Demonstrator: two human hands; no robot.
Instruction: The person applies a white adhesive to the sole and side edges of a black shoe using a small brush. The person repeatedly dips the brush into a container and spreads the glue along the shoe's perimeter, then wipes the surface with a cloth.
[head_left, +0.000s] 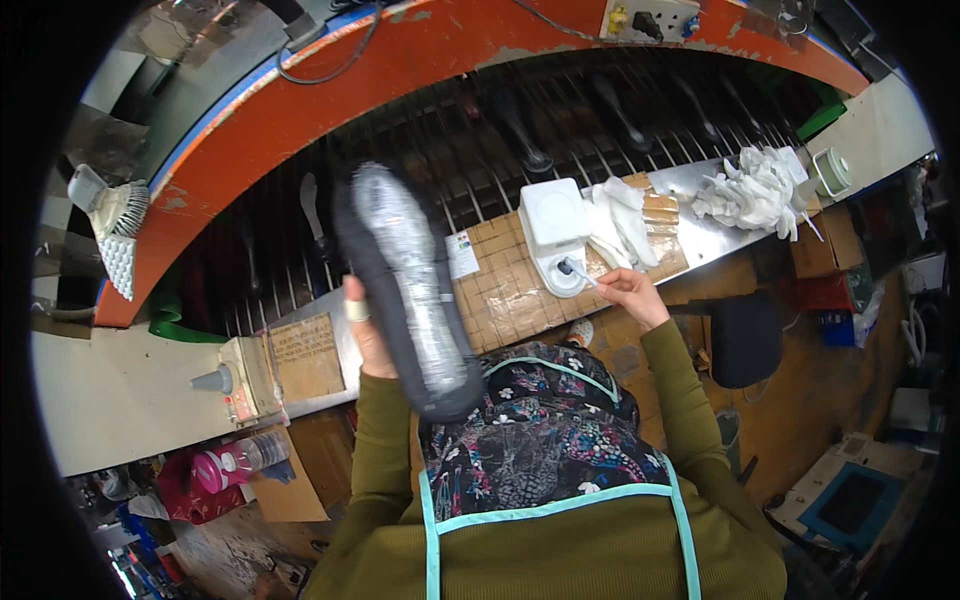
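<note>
In my left hand, with a light wrap on one finger, I grip a black shoe by its side. Its underside faces me, with a long silvery, glossy patch along the middle; the far end is slightly blurred. My right hand pinches a thin, pale-handled brush. The brush's dark end sits in the round opening of a white glue pot, which stands on the cardboard-covered ledge. Beside the pot, near my right hand, lies a crumpled white cloth.
A heap of crumpled white tissue lies farther right on the ledge, next to a white roll. Behind are metal rods with dark shoes below an orange beam. A white scrubbing brush hangs at left; a black stool stands right.
</note>
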